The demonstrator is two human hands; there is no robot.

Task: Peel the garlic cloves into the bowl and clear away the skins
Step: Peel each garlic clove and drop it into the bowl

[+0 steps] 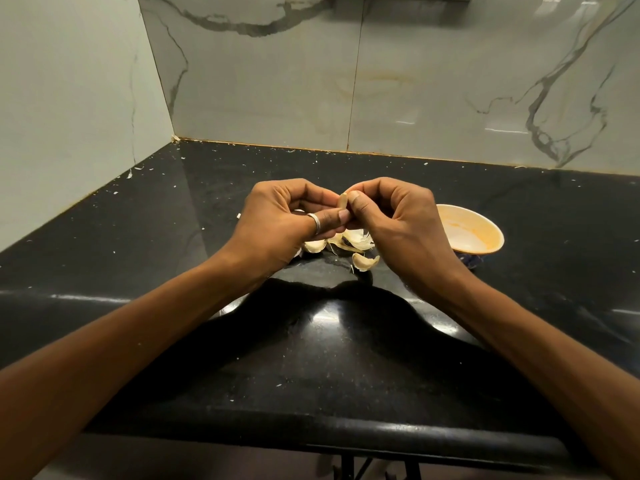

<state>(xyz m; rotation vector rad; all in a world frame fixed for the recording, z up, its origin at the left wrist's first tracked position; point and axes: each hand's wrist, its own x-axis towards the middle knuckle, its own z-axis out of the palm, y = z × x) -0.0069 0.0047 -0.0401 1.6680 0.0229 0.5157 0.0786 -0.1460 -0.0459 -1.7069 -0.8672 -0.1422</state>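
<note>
While left hand (277, 225), right hand (398, 225) both pinch clove (343, 201), lower half hidden; skins (358, 238) partly covered.

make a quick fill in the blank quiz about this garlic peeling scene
1. The left hand and right hand together pinch one garlic ____.
2. The bowl stands on the countertop to the person's ____.
3. The ring is on the ____ hand.
Missing words: clove; right; left.
</note>
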